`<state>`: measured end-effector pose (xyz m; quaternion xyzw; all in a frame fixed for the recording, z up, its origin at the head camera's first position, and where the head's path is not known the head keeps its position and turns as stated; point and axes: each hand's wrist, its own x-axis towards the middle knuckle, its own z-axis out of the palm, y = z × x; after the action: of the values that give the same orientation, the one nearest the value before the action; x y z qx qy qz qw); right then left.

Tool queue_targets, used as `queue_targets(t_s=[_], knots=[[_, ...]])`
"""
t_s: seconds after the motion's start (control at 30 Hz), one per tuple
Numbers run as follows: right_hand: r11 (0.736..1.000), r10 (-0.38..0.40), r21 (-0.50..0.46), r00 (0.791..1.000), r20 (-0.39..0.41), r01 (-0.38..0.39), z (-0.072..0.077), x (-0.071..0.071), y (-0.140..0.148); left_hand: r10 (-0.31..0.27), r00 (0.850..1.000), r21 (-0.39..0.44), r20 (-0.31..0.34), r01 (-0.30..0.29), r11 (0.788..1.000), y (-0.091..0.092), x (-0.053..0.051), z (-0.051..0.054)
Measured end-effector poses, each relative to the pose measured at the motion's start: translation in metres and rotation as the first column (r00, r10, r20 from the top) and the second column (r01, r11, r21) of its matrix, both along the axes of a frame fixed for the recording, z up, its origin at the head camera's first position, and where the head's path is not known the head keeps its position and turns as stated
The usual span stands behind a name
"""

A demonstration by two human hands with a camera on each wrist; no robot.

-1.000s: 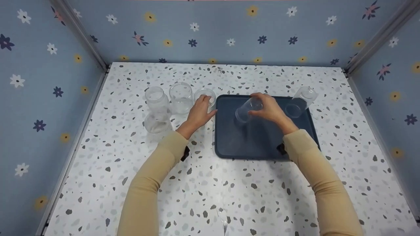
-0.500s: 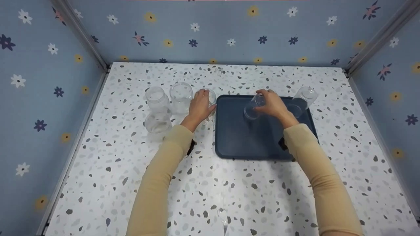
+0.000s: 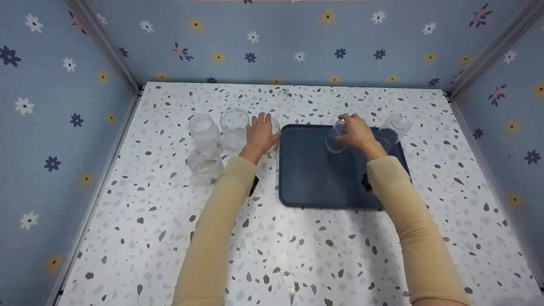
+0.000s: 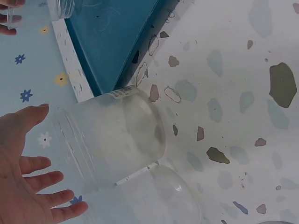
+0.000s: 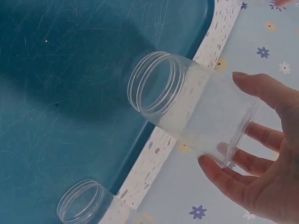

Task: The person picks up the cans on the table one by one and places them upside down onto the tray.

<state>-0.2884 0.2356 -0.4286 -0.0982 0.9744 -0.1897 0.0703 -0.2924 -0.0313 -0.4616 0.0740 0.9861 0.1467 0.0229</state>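
My right hand (image 3: 357, 132) holds a clear plastic jar (image 5: 201, 100) by its base end, over the back of the dark blue tray (image 3: 318, 182). The jar's threaded mouth points down at the tray; whether it touches is hard to tell. At the tray's left edge, my left hand (image 3: 260, 134) hovers above another clear jar (image 4: 117, 135), fingers spread near its threaded mouth and not wrapped round it. That jar stands mouth up on the table, partly hidden by the hand in the head view. A further upside-down jar (image 3: 396, 127) stands at the tray's back right.
Left of my left hand, several clear jars stand close together, including a wide jar (image 3: 235, 127), a narrower jar (image 3: 204, 129) and a front jar (image 3: 205, 162). Flower-patterned panels (image 3: 272, 42) border the speckled table (image 3: 272, 238) at the back and sides.
My right hand has carried its jar rightward across the tray, closer to the upside-down jar. The left hand has shifted slightly right and away from me, its fingers spreading over the jar there.
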Motion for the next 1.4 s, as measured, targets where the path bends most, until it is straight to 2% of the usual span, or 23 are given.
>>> queue_targets(t_s=[0.2, 0.57, 0.97, 1.17, 1.4], knots=[[0.999, -0.017, 0.027, 1.0, 0.011, 0.016, -0.001, -0.004, 0.0, 0.016, 1.0, -0.038, 0.013, -0.015, 0.999, 0.001, -0.004, -0.001], [0.999, -0.021, 0.036, 0.999, 0.023, 0.021, -0.003, -0.007, 0.0, 0.039, 0.997, -0.023, 0.068, -0.037, 0.999, 0.003, -0.009, -0.003], [0.997, -0.04, 0.067, 0.998, 0.045, 0.037, -0.005, -0.011, 0.001, 0.051, 0.991, -0.044, 0.128, -0.046, 0.998, 0.004, -0.013, -0.002], [0.996, -0.045, 0.082, 0.998, 0.051, 0.041, -0.005, -0.012, 0.0, 0.057, 0.988, 0.003, 0.144, -0.058, 0.998, 0.003, -0.014, -0.003], [0.995, -0.046, 0.096, 0.998, 0.053, 0.041, -0.006, -0.011, 0.0, 0.056, 0.989, 0.016, 0.135, -0.059, 0.998, 0.003, -0.014, -0.006]])
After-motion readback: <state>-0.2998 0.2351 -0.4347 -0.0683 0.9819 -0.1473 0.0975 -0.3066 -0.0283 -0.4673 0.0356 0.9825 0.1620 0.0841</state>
